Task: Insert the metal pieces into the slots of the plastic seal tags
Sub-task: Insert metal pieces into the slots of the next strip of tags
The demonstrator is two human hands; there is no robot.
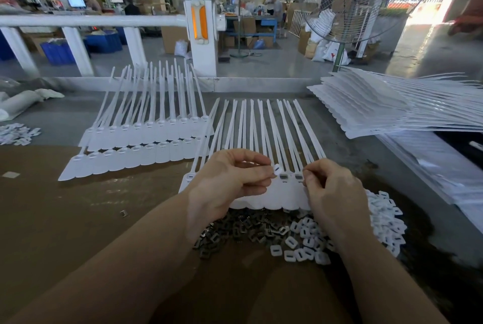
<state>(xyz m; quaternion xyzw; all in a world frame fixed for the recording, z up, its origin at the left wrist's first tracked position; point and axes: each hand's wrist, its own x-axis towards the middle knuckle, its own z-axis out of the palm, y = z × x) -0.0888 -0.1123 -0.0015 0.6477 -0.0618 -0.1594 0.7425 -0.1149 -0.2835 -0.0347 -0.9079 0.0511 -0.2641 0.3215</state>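
Left hand (230,180) pinches a small white slotted cap (277,168) between thumb and forefinger, holding it just above and left of the open slot heads of the working row of seal tags (287,193). Right hand (332,187) has its fingers curled in at the row's right end, fingertips touching the last tag head (298,176); whether it pinches a metal piece there I cannot tell, too small. Key relation: the nearest open slot (283,176) lies just right of and slightly below the left hand's cap, so the left hand is nearer to it; the right hand sits one head further right. The tags' long axis runs away from the person, straps fanning toward the far edge of the bench (39,193), heads toward the wrists. The supply is close under both hands: the dark metal pieces (235,229) are heaped just below the row's near edge, under the left wrist, and the loose white caps (300,242) spread right of them under the right wrist. Two finished-looking rows of tags (146,146) lie well apart to the left. Judgement: the next move is a short drop right and down onto the slot.
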